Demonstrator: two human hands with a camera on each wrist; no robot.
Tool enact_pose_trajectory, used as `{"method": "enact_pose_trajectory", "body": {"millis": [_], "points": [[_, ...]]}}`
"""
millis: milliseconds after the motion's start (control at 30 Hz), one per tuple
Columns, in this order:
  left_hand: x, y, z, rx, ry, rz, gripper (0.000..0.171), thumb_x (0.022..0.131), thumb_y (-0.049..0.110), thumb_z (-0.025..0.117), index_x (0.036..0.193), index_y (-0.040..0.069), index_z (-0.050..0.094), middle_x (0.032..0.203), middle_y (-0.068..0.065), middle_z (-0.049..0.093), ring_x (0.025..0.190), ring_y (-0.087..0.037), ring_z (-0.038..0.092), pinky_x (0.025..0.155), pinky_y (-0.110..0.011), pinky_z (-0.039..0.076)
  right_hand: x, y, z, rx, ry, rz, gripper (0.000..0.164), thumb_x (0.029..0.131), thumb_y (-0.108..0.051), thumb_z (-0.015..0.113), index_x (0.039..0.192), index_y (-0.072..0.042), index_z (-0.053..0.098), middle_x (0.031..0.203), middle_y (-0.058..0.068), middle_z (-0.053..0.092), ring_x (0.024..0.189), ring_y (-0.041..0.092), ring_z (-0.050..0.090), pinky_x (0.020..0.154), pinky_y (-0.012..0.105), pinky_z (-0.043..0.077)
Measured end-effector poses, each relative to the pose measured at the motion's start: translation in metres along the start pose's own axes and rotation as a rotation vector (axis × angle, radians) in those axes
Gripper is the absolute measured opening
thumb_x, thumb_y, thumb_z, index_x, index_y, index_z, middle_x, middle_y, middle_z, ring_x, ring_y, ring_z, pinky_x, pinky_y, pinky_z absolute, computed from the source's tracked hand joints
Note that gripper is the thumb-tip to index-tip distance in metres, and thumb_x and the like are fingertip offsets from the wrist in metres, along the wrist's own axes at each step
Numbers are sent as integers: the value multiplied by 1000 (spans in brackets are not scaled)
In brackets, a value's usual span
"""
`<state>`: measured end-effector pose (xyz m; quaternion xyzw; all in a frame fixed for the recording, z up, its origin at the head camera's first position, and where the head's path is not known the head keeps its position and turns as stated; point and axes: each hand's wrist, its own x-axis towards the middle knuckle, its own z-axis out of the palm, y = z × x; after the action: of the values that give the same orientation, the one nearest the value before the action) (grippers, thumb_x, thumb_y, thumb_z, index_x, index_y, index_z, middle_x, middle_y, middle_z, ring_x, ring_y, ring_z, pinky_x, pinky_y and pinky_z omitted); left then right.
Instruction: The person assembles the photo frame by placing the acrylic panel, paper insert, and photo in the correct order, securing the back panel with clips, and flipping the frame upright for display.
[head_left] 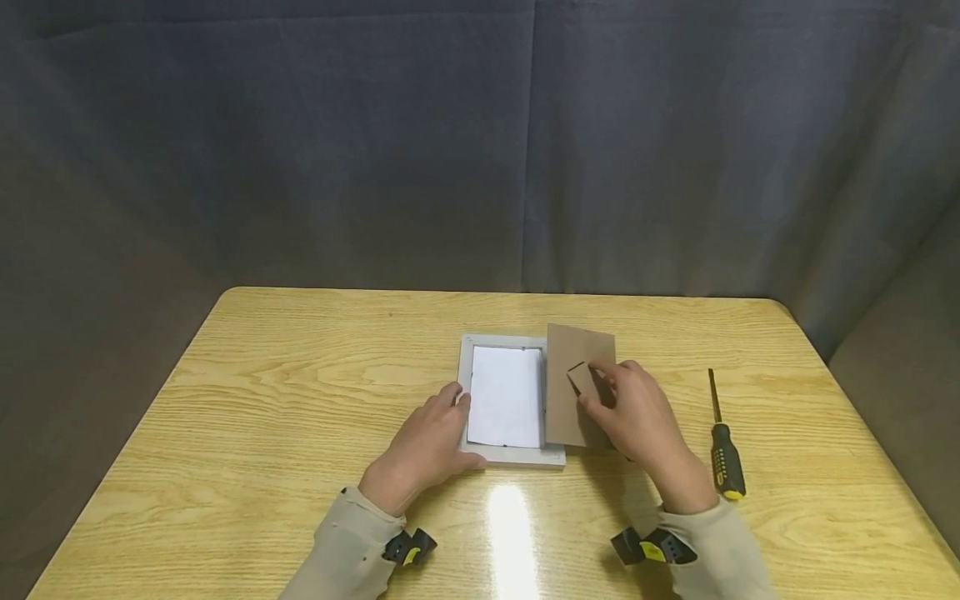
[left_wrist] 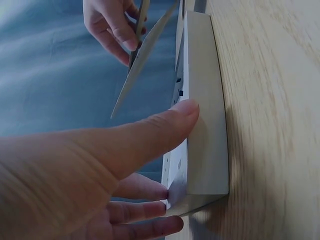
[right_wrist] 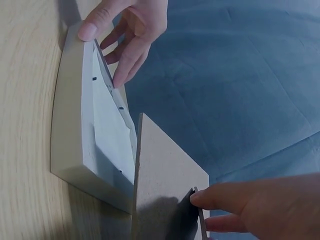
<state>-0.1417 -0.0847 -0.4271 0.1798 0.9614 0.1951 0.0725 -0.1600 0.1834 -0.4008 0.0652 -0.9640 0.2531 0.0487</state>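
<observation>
Backing board (head_left: pixel 562 404), apparently light and stiff, best taken by its flap (right_wrist: pixel 201 216), which the right hand (head_left: pixel 637 417) pinches; pale frame (head_left: pixel 517 456), near-left corner held by the left hand (head_left: pixel 423 446).

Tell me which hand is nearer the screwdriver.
The right hand: it is just left of the screwdriver, pinching the brown board's flap. The left hand is farther left, gripping the frame's near left corner.
</observation>
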Motion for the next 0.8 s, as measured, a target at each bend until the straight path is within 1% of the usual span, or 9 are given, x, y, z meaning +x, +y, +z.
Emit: {"method": "enact_pose_trajectory", "body": {"millis": [233,567,800], "points": [[-1,4,1,-5,-14,11,91,77,37,88,143,-12,48,153,-27,42,133,-41,52,110,-53,46,-1,-4,3,5,17,-25,47,88,-17,74,130,3,65,110,24,68,90,31,64,74,46,52],[-2,8,2,22,-20,28,89,79,38,86,144,-9,48,153,-27,43,136,-42,50,112,-53,44,-2,-10,9,27,41,-52,46,88,-17,75,130,1,66,110,23,68,90,31,63,74,46,51],[-4,12,2,20,-28,42,88,79,38,86,144,-9,49,152,-27,44,137,-42,50,111,-54,45,-2,-17,15,59,62,-72,47,88,-17,76,130,2,65,114,23,68,95,32,63,78,49,52]]}}
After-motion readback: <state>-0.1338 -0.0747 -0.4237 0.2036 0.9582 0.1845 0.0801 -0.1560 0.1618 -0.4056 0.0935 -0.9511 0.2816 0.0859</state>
